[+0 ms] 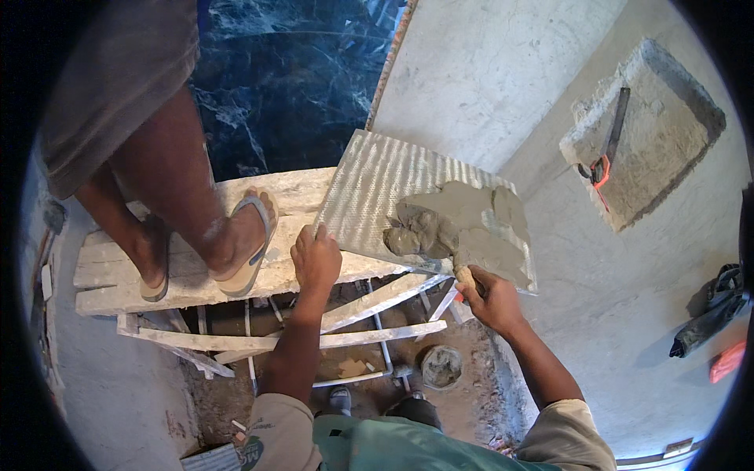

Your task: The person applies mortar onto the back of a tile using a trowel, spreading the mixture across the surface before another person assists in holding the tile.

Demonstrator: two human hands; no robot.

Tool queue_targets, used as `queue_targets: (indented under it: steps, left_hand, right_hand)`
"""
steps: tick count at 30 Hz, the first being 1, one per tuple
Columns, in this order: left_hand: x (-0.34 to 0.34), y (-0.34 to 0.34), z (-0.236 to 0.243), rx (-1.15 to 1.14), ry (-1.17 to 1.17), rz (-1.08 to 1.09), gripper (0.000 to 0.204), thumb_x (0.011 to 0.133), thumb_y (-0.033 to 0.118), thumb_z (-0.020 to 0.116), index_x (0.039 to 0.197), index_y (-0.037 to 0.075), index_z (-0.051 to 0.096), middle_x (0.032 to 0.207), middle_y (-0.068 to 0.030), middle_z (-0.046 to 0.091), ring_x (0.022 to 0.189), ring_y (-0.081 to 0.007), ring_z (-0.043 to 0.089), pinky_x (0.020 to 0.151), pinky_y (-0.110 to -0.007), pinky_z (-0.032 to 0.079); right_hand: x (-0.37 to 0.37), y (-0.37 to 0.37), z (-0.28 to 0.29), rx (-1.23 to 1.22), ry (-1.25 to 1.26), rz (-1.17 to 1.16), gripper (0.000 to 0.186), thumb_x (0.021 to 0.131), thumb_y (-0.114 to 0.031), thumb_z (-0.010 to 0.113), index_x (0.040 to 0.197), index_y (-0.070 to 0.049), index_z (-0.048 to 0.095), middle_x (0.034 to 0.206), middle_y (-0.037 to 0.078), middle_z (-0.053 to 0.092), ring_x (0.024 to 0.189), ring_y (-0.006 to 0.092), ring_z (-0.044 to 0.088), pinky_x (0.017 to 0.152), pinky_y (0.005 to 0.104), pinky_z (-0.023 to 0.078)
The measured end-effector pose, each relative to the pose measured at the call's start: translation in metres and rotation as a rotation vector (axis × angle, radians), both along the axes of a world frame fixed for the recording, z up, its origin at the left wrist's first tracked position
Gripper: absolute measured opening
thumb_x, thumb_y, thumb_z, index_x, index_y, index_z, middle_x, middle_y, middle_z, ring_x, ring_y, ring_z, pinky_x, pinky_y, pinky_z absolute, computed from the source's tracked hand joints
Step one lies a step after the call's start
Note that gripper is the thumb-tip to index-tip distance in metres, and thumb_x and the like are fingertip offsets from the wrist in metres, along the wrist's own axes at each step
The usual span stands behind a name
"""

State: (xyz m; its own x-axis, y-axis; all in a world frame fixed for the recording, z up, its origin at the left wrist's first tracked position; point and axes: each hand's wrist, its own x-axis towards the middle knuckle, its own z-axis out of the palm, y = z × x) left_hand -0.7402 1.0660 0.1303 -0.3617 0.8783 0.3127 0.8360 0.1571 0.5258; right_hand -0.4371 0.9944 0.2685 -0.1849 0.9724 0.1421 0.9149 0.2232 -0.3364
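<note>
A square tile [353, 196] lies tilted with its ribbed back up, wet grey mortar [491, 243] spread over its right half and heaped near the middle. My left hand [316, 259] grips the tile's lower left edge. My right hand [487, 298] is closed round the handle of a trowel [466, 276] at the lower edge; its blade is largely hidden in mortar.
Another person's legs and sandalled feet [247, 243] stand on rough planks [118, 275] at left. Beyond is dark marbled tiling [275, 94]. Below are timber braces [369, 306], pipes and a bucket [441, 366]. A wall niche [644, 149] holds a hacksaw [613, 133]; cloths [707, 314] hang at right.
</note>
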Motion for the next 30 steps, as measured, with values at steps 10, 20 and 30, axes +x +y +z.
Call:
queue_targets:
  steps: [10, 20, 30]
  left_hand:
    - [0.003, 0.003, -0.001, -0.010, 0.050, 0.009, 0.040, 0.090, 0.024, 0.054, 0.125, 0.004, 0.057, 0.123, -0.0185, 0.051, 0.117, -0.0333, 0.048, 0.096, -0.047, 0.038]
    - [0.004, 0.002, -0.002, 0.014, 0.007, -0.018, 0.041, 0.090, 0.023, 0.054, 0.125, 0.002, 0.056, 0.122, -0.0204, 0.051, 0.118, -0.0337, 0.047, 0.097, -0.046, 0.036]
    - [0.008, 0.001, -0.001, 0.002, 0.048, 0.008, 0.040, 0.090, 0.024, 0.054, 0.124, 0.003, 0.057, 0.122, -0.0205, 0.051, 0.116, -0.0340, 0.049, 0.096, -0.047, 0.037]
  right_hand:
    - [0.029, 0.007, 0.023, -0.364, 0.359, -0.245, 0.035, 0.088, -0.032, 0.064, 0.107, -0.003, 0.067, 0.079, 0.018, 0.068, 0.072, 0.0202, 0.065, 0.068, 0.0369, 0.050]
    - [0.023, 0.015, 0.024, -0.439, 0.164, -0.222, 0.040, 0.089, -0.039, 0.062, 0.096, -0.001, 0.070, 0.066, 0.012, 0.063, 0.055, 0.0188, 0.060, 0.056, 0.0353, 0.048]
    - [0.009, -0.014, 0.015, -0.324, 0.272, -0.134, 0.041, 0.090, -0.040, 0.058, 0.087, 0.001, 0.067, 0.072, 0.015, 0.064, 0.068, 0.0272, 0.064, 0.062, 0.0383, 0.048]
